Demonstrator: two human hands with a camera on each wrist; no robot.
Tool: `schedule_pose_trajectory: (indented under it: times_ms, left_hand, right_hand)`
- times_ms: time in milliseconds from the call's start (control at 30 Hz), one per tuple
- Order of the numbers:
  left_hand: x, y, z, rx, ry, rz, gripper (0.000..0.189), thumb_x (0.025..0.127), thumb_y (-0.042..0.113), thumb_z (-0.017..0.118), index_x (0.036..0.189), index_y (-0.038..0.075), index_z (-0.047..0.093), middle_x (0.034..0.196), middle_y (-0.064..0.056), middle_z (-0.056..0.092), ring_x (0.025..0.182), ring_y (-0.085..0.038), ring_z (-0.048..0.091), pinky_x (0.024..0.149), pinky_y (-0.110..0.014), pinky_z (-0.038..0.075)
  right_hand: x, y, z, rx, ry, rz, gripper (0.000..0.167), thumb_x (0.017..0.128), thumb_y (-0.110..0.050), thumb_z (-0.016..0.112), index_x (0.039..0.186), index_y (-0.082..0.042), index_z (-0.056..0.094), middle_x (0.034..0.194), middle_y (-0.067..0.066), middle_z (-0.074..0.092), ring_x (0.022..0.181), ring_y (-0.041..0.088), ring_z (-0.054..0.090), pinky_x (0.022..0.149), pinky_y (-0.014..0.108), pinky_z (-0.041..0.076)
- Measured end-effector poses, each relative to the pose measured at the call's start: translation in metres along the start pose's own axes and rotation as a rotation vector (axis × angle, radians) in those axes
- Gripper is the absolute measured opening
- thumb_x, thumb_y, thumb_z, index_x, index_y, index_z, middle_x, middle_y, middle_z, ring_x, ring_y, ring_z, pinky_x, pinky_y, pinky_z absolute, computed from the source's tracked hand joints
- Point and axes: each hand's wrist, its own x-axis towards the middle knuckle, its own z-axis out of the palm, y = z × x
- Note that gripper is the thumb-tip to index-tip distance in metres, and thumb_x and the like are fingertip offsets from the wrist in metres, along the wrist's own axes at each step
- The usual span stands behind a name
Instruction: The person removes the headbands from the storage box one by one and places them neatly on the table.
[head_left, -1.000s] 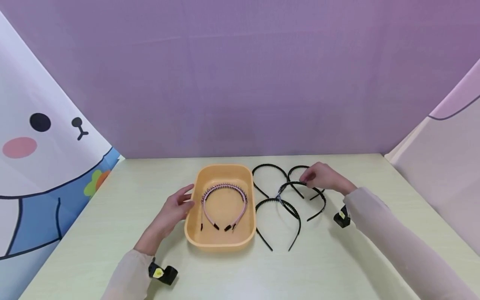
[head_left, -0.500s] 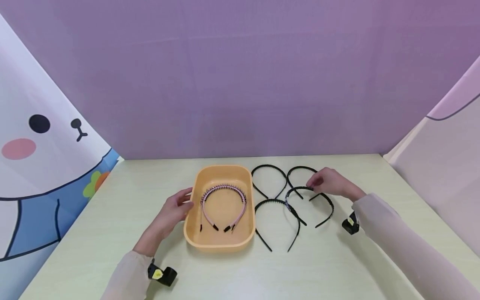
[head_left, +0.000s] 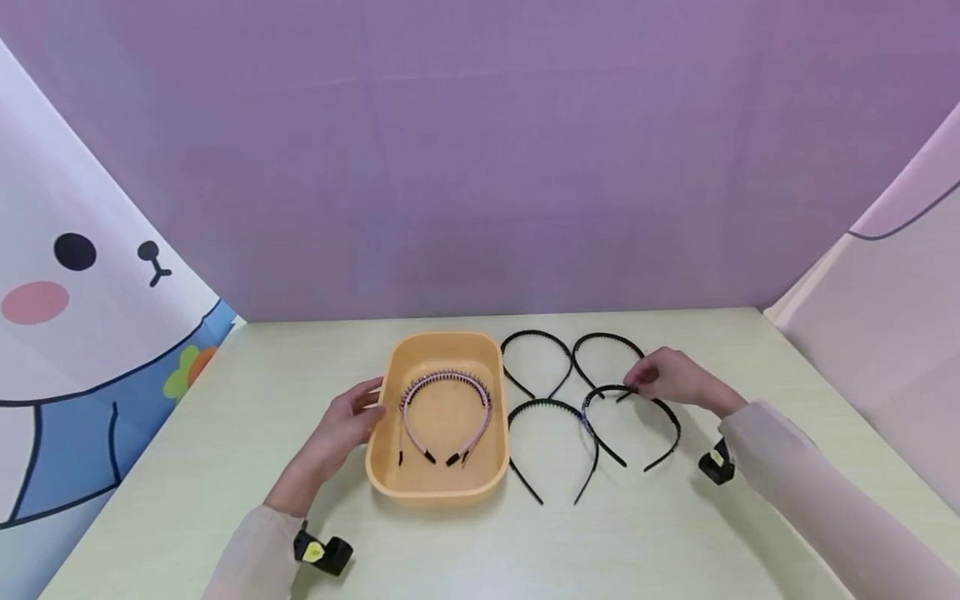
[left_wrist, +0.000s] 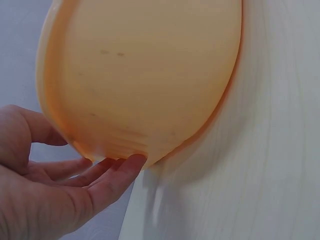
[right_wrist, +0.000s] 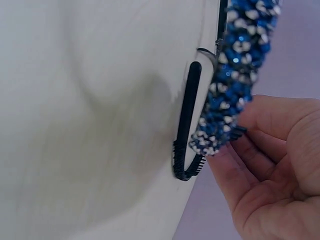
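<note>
In the head view my right hand (head_left: 678, 381) pinches the top of a black toothed headband (head_left: 677, 425), held at the front right of the other headbands. The right wrist view shows blue and silver-white beads (right_wrist: 235, 75) along its outer face, between thumb and fingers. My left hand (head_left: 337, 433) rests its fairly straight fingertips against the left outer wall of a yellow-orange tray (head_left: 435, 493). In the left wrist view the fingers (left_wrist: 117, 182) touch the tray's outer side. Inside the tray lie pink headbands (head_left: 448, 375) with dark tips, close together.
Three black headbands lie right of the tray: one at the back (head_left: 536, 332), one behind the right hand (head_left: 600, 337), one nearer the front (head_left: 551, 402). A pale wooden table (head_left: 465, 558) carries everything. A purple backdrop (head_left: 480, 167) rises behind.
My right hand has moved right and toward the front with the beaded headband, drawing it away from the other black headbands. The left hand stays at the tray.
</note>
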Motion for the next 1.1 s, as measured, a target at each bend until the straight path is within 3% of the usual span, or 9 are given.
schedule_pose_trajectory:
  times_ms: [800,1100]
  left_hand:
    - [0.001,0.000,-0.002,0.002,-0.013,0.026,0.053,0.098,0.005,0.041,0.147,-0.003,0.025,0.143,-0.032,0.037,0.122,-0.043,0.050,0.087,-0.041,0.056]
    - [0.001,-0.001,-0.001,-0.006,-0.008,0.014,0.052,0.098,0.004,0.041,0.147,-0.003,0.026,0.142,-0.032,0.038,0.121,-0.042,0.050,0.086,-0.040,0.056]
  right_hand:
    - [-0.020,0.016,0.002,0.018,0.021,0.007,0.021,0.075,0.006,0.064,0.093,0.000,0.072,0.087,0.007,0.071,0.077,0.008,0.061,0.065,0.019,0.052]
    - [-0.026,0.018,0.001,0.037,0.014,0.044,0.022,0.074,0.004,0.066,0.094,-0.001,0.072,0.088,0.007,0.071,0.080,0.012,0.062,0.065,0.020,0.052]
